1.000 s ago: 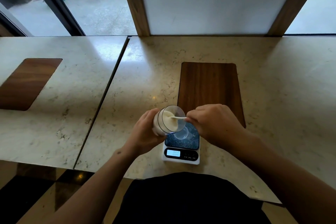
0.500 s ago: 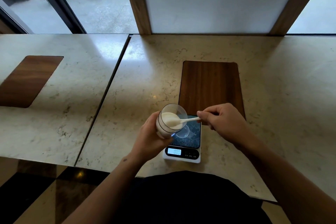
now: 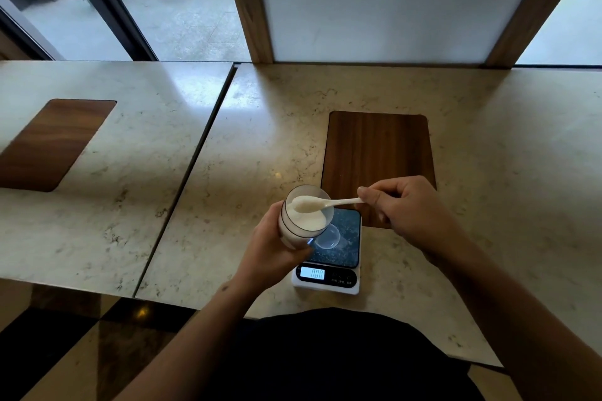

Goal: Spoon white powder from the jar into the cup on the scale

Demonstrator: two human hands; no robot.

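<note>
Marble countertop (image 3: 325,127) carries a digital scale (image 3: 327,280) with a clear cup (image 3: 329,238) on its platform. Left hand (image 3: 273,247) grips a tilted glass jar (image 3: 301,221) of white powder above the scale's left edge. Right hand (image 3: 407,208) pinches a white spoon (image 3: 321,204), heaped bowl at the jar mouth.

One wide-angle camera on my head looks forward and steeply down across the marble counter (image 3: 488,127), facing the windows (image 3: 182,10) and white wall panel (image 3: 374,0) beyond. My forearms enter from the bottom edge, with my left hand (image 3: 273,247) and right hand (image 3: 407,208) close below the lens, near frame centre over the scale (image 3: 329,280). The lens bends the counter's far edges. No second view overlaps this one.
</note>
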